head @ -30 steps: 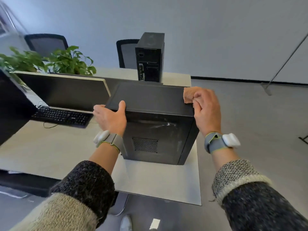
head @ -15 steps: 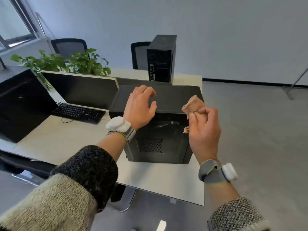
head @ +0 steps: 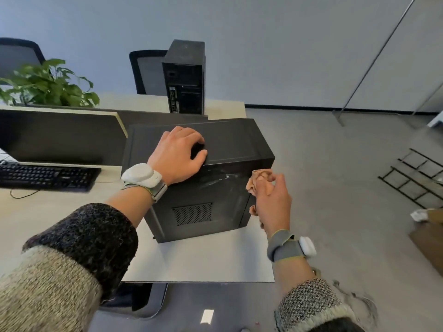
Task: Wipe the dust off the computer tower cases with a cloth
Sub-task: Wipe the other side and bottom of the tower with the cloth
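A black computer tower case [head: 215, 202] lies on its side at the near right corner of the pale desk [head: 203, 259]. Dust streaks show on its near face. My left hand [head: 177, 156] rests on the case's top panel, fingers curled down onto the surface. My right hand [head: 273, 202] grips a crumpled tan cloth [head: 260, 177] at the case's near right edge. A second black tower case [head: 185, 75] stands upright at the far end of the desk.
A black keyboard [head: 45, 176] and a dark desk divider [head: 60, 133] lie to the left. A green plant [head: 48, 85] and two office chairs [head: 146, 70] stand behind. A black wire rack [head: 414, 178] and a cardboard box [head: 431, 238] sit on the floor at right.
My left hand moved from the case's left edge onto its top panel. My right hand lifted the cloth off the top right corner and brought it down beside the near face.
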A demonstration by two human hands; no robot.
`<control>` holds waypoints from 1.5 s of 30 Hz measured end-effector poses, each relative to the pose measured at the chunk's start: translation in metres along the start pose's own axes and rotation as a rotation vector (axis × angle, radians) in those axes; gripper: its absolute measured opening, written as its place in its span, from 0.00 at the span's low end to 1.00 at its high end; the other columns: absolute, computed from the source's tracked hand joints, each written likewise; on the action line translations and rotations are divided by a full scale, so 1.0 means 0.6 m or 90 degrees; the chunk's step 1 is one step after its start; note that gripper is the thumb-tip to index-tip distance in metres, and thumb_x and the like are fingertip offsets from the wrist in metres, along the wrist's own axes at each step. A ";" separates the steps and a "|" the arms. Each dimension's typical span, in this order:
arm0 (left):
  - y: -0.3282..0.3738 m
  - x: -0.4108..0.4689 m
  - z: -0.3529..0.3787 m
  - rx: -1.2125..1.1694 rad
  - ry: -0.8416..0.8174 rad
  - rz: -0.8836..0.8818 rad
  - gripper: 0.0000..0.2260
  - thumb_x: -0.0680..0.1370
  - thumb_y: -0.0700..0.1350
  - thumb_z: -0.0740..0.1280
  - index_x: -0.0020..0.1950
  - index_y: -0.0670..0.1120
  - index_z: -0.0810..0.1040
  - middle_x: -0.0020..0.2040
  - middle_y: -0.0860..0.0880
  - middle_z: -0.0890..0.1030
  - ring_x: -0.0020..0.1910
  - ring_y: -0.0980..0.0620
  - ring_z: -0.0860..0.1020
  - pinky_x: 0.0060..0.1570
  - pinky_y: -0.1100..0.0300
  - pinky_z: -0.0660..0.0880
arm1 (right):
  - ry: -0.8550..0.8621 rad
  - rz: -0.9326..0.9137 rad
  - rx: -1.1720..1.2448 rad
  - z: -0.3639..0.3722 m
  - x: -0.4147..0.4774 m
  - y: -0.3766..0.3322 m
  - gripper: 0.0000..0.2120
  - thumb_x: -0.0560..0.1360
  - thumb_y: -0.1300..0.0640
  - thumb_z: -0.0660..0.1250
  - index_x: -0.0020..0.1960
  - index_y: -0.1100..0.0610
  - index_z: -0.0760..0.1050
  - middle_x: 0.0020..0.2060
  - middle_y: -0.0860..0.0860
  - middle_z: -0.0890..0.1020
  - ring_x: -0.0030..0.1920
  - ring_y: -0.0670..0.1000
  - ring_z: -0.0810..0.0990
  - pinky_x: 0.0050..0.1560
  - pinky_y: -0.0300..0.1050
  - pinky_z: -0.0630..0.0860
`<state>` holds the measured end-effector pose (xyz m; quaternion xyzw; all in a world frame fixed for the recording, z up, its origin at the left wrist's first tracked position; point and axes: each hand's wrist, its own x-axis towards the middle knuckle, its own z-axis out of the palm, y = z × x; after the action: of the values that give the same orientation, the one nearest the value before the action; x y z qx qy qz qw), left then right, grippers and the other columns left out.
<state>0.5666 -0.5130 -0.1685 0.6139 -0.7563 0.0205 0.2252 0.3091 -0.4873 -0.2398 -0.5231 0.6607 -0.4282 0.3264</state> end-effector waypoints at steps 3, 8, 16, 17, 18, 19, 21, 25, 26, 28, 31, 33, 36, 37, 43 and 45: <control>-0.001 0.001 0.004 -0.017 0.006 -0.006 0.16 0.80 0.57 0.65 0.64 0.50 0.80 0.63 0.51 0.81 0.66 0.46 0.74 0.67 0.45 0.71 | 0.041 -0.050 0.039 -0.004 -0.005 -0.047 0.10 0.85 0.42 0.63 0.59 0.48 0.71 0.45 0.50 0.81 0.38 0.52 0.83 0.27 0.44 0.81; -0.002 0.005 0.008 -0.010 -0.027 -0.023 0.25 0.82 0.62 0.63 0.75 0.49 0.75 0.74 0.50 0.75 0.76 0.45 0.68 0.74 0.44 0.64 | 0.062 0.025 0.088 0.025 -0.005 -0.024 0.08 0.85 0.46 0.61 0.58 0.50 0.71 0.43 0.53 0.81 0.33 0.53 0.78 0.25 0.43 0.77; -0.001 0.007 0.009 0.009 -0.042 -0.047 0.28 0.82 0.65 0.60 0.75 0.49 0.75 0.76 0.51 0.74 0.76 0.46 0.68 0.75 0.44 0.66 | 0.042 0.051 0.105 0.005 0.003 -0.011 0.12 0.84 0.42 0.62 0.59 0.49 0.71 0.44 0.55 0.82 0.31 0.52 0.80 0.23 0.39 0.73; 0.000 0.008 0.008 0.008 -0.044 -0.050 0.28 0.82 0.65 0.61 0.75 0.49 0.75 0.76 0.52 0.74 0.76 0.47 0.68 0.75 0.44 0.66 | 0.041 0.029 0.111 0.003 0.006 -0.017 0.13 0.83 0.41 0.64 0.59 0.49 0.71 0.44 0.53 0.82 0.32 0.51 0.80 0.23 0.39 0.74; 0.000 0.007 0.008 0.006 -0.042 -0.053 0.28 0.82 0.65 0.61 0.75 0.50 0.75 0.76 0.52 0.74 0.76 0.47 0.68 0.75 0.44 0.66 | 0.037 0.010 0.107 0.004 0.006 -0.020 0.14 0.83 0.40 0.66 0.59 0.49 0.71 0.44 0.52 0.81 0.33 0.50 0.81 0.24 0.38 0.75; 0.001 0.007 0.007 0.004 -0.042 -0.059 0.27 0.82 0.65 0.62 0.75 0.50 0.75 0.75 0.53 0.74 0.76 0.47 0.69 0.75 0.44 0.67 | 0.028 -0.001 0.093 0.006 0.007 -0.018 0.14 0.82 0.40 0.66 0.59 0.49 0.71 0.45 0.50 0.81 0.34 0.50 0.81 0.24 0.39 0.76; 0.004 0.008 0.004 -0.003 -0.044 -0.071 0.27 0.81 0.65 0.62 0.74 0.50 0.76 0.75 0.54 0.75 0.76 0.48 0.69 0.75 0.43 0.67 | 0.007 0.006 0.070 0.013 0.012 0.005 0.14 0.82 0.39 0.67 0.59 0.47 0.71 0.46 0.51 0.81 0.37 0.54 0.84 0.24 0.41 0.77; 0.008 0.008 0.003 -0.002 -0.049 -0.093 0.26 0.81 0.65 0.63 0.74 0.51 0.76 0.75 0.55 0.75 0.75 0.49 0.69 0.74 0.44 0.68 | -0.016 0.059 0.069 0.014 0.020 0.036 0.15 0.81 0.39 0.68 0.57 0.50 0.73 0.46 0.54 0.82 0.33 0.60 0.84 0.21 0.41 0.74; 0.009 0.008 0.003 -0.002 -0.048 -0.096 0.26 0.82 0.64 0.63 0.74 0.51 0.76 0.75 0.55 0.75 0.74 0.49 0.69 0.73 0.44 0.69 | -0.017 0.067 0.077 0.010 0.022 0.035 0.16 0.80 0.39 0.69 0.56 0.50 0.73 0.45 0.53 0.82 0.31 0.59 0.84 0.20 0.41 0.74; 0.012 0.009 0.000 -0.003 -0.043 -0.104 0.25 0.82 0.64 0.63 0.73 0.51 0.76 0.74 0.54 0.75 0.74 0.50 0.70 0.73 0.45 0.69 | -0.019 0.074 0.073 0.003 0.027 0.028 0.17 0.80 0.38 0.69 0.58 0.49 0.72 0.44 0.51 0.82 0.27 0.56 0.83 0.21 0.41 0.74; 0.012 0.008 -0.002 -0.001 -0.043 -0.108 0.24 0.82 0.63 0.63 0.73 0.51 0.76 0.74 0.55 0.76 0.74 0.50 0.70 0.74 0.45 0.69 | -0.015 0.075 0.029 -0.001 0.030 0.024 0.18 0.81 0.36 0.67 0.59 0.48 0.74 0.44 0.49 0.81 0.28 0.52 0.82 0.23 0.40 0.76; 0.012 0.008 0.000 0.003 -0.044 -0.106 0.24 0.82 0.63 0.63 0.73 0.51 0.76 0.74 0.54 0.76 0.74 0.50 0.70 0.74 0.45 0.69 | -0.017 0.064 0.000 0.002 0.031 0.029 0.19 0.82 0.36 0.64 0.55 0.53 0.78 0.42 0.51 0.82 0.29 0.49 0.81 0.24 0.39 0.76; 0.014 0.009 0.000 -0.001 -0.042 -0.106 0.24 0.82 0.62 0.64 0.73 0.51 0.76 0.74 0.54 0.76 0.74 0.50 0.70 0.74 0.47 0.68 | -0.054 0.048 -0.003 0.004 0.030 0.033 0.25 0.84 0.38 0.61 0.42 0.57 0.80 0.32 0.54 0.80 0.22 0.44 0.77 0.23 0.33 0.71; 0.014 0.009 0.000 -0.003 -0.039 -0.106 0.24 0.82 0.62 0.64 0.73 0.51 0.76 0.74 0.54 0.76 0.74 0.50 0.70 0.74 0.46 0.68 | -0.068 0.038 -0.015 0.003 0.029 0.032 0.27 0.85 0.39 0.59 0.39 0.58 0.78 0.30 0.54 0.78 0.22 0.43 0.76 0.22 0.32 0.69; 0.013 0.008 0.002 -0.006 -0.035 -0.105 0.23 0.82 0.62 0.64 0.73 0.50 0.76 0.74 0.54 0.76 0.74 0.50 0.71 0.74 0.46 0.68 | -0.064 -0.096 -0.039 -0.016 0.041 -0.004 0.22 0.88 0.45 0.57 0.43 0.57 0.77 0.30 0.49 0.76 0.29 0.45 0.79 0.25 0.34 0.70; 0.014 0.008 0.000 -0.010 -0.028 -0.104 0.23 0.82 0.62 0.65 0.72 0.51 0.77 0.73 0.54 0.76 0.73 0.50 0.71 0.74 0.47 0.69 | -0.037 -0.144 -0.051 -0.010 0.041 -0.011 0.19 0.87 0.46 0.58 0.45 0.55 0.78 0.32 0.47 0.77 0.33 0.48 0.78 0.31 0.38 0.70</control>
<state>0.5580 -0.5155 -0.1647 0.6720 -0.7087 -0.0172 0.2142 0.3009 -0.5105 -0.2307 -0.6192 0.6041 -0.4203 0.2739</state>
